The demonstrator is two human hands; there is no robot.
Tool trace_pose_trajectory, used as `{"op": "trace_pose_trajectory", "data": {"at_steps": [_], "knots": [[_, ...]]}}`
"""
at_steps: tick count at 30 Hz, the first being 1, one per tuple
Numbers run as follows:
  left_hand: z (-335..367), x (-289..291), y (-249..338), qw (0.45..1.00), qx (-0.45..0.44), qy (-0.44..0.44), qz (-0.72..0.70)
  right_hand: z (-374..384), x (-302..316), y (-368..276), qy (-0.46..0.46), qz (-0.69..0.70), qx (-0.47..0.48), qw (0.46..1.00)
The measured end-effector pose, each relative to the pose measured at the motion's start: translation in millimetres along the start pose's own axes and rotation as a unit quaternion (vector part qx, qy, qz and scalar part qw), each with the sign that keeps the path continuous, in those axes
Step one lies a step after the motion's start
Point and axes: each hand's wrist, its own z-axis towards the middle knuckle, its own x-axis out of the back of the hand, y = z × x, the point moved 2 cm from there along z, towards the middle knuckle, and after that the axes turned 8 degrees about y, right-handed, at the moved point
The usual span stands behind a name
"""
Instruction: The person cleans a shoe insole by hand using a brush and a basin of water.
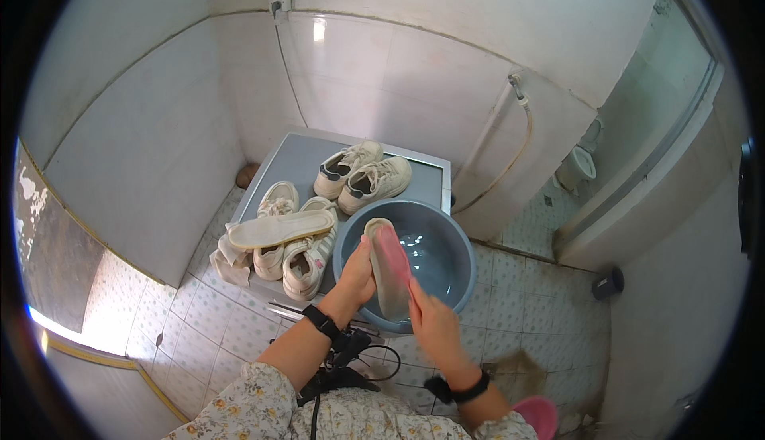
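My left hand point(358, 277) grips the edge of an off-white shoe insole point(386, 288), tilted above a grey-blue basin point(460, 241) with water in it. In my right hand point(437, 330) is a pink brush point(394, 252), its head lying against the insole's face; the bristles are not clearly visible. Left of the basin stands a pair of cream shoes point(300, 271), with another pale insole point(283, 229) laid across them. Behind the basin is a second pair, white sneakers point(374, 182) with dark linings.
Basin and shoes rest on a grey-topped appliance point(271, 170). A pale cloth point(229, 268) hangs over its left edge. A tap with a hose point(526, 125) is on the back wall. A doorway at right shows a toilet point(577, 167). A pink container point(536, 416) sits low at right.
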Motion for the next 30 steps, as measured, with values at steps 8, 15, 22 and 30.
{"op": "trace_pose_trajectory", "data": {"at_steps": [8,15,22,30], "knots": [[-12.7,-12.8,7.3,0.999,0.033,0.032,-0.018,-34.6,7.7,6.6,-0.037,-0.002,-0.005,0.999],[-13.3,-18.2,1.9,0.998,-0.021,0.032,0.046,30.9,-16.6,6.7,0.004,-0.025,-0.020,0.999],[-3.9,-5.8,0.8,1.000,0.002,0.015,-0.001,-36.8,8.2,15.5,-0.039,0.015,-0.001,0.999],[-12.1,-15.1,6.8,0.996,-0.020,0.086,0.032,13.5,-6.5,4.0,-0.009,-0.010,0.016,1.000]]}}
